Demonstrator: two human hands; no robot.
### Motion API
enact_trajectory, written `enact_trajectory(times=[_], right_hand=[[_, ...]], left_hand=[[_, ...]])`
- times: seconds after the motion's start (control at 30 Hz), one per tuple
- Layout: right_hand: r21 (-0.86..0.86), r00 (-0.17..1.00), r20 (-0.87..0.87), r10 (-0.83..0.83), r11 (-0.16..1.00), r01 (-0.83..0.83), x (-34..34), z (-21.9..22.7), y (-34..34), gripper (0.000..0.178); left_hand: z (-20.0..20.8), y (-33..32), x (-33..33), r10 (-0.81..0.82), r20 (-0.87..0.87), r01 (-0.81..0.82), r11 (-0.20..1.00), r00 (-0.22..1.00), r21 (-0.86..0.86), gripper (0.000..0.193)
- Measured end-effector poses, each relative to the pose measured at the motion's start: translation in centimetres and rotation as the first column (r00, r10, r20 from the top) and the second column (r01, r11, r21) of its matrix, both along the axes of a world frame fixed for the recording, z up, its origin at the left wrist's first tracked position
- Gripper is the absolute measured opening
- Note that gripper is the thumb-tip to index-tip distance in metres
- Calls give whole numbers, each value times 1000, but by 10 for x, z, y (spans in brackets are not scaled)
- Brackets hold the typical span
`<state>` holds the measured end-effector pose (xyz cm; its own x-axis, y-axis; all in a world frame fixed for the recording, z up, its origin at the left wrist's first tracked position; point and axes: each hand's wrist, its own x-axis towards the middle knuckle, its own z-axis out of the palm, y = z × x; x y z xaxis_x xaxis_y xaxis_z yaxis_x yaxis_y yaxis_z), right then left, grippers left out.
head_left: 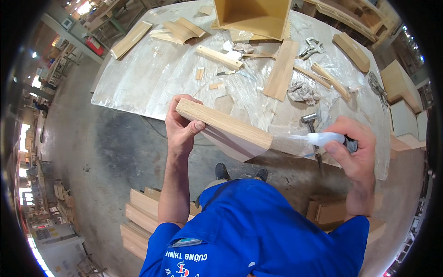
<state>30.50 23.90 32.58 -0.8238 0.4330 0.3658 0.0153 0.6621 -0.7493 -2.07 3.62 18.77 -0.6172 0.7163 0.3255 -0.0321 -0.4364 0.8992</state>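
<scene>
My left hand [182, 127] grips one end of a thick pale wooden board [226, 121], thumb on the near side and fingers behind. The board is held up at the near edge of the worktable, its narrow edge facing up. My right hand [354, 150] is closed round a small white squeeze bottle [326, 138] with a thin nozzle. That nozzle points left, toward the board's right end, a short gap away from it. Something dark shows behind the bottle inside my right hand; I cannot make out what. A hammer [310, 118] lies on the table near the bottle.
The worktable [134, 87] carries several wood strips, a flat board [281, 69], crumpled plastic [302, 92], a locking clamp [313, 47] and an open wooden box [251, 21] at the far side. Stacked boards [143, 214] stand on the floor by my left side.
</scene>
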Motion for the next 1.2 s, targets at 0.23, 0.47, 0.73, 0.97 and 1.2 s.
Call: enact_trajectory(times=[0.23,0.47,0.73,0.97,1.2], right_hand=[[31,993,41,112,993,-114,-30,12,-23,13],[113,991,43,127,985,-131,-42,12,-29,12],[190,989,65,136,971,-146,-48,17,-33,15],[221,989,91,117,966,-134,-50,19,-33,16],[221,991,80,108,967,-123,-51,18,-32,15]], left_hand=[[-1,-8,1,-18,-9,18,1000,1000,24,70],[1,-9,2,-33,-3,33,999,999,15,66],[4,-8,2,-27,-8,27,999,1000,18,63],[2,-6,0,-41,-6,41,999,999,21,63],[4,-4,1,-40,14,40,999,999,27,62]])
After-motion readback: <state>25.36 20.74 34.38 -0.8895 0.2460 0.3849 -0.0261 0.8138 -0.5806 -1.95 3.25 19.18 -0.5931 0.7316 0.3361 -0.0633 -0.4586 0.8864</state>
